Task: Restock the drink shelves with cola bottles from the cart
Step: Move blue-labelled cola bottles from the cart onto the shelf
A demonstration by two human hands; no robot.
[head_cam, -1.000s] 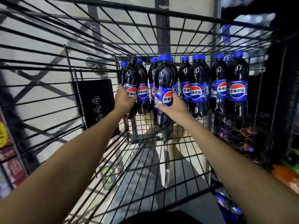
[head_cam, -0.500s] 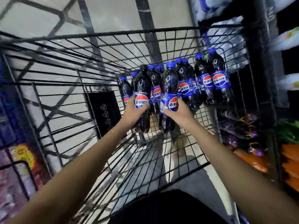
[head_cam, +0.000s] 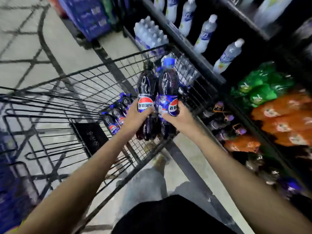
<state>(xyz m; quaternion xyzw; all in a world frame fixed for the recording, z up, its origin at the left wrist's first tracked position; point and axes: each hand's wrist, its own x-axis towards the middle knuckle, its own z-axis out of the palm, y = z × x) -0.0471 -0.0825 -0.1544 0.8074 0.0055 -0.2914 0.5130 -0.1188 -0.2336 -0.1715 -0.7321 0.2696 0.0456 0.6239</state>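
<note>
- Wire cart (head_cam: 84, 92) is carrying several cola bottles (head_cam: 114, 124) inside.
- Left hand (head_cam: 136, 119) is gripping a dark-capped bottle (head_cam: 146, 88) and right hand (head_cam: 179, 117) is gripping a blue-capped bottle (head_cam: 167, 85), both upright and touching, over the cart's shelf-side rim.

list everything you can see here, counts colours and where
cart: one, black wire, centre left
left cola bottle: one, dark, blue label, held over cart
right cola bottle: one, dark, blue cap, beside it
cart cola bottles: at least three, dark, blue caps, inside cart
pale bottles: several, whitish, upper shelf
water pack: one, clear, beyond cart
green bottles: several, green, right shelf
orange bottles: several, orange, below the green
left hand: one, grips left cola bottle
right hand: one, grips right cola bottle
</note>
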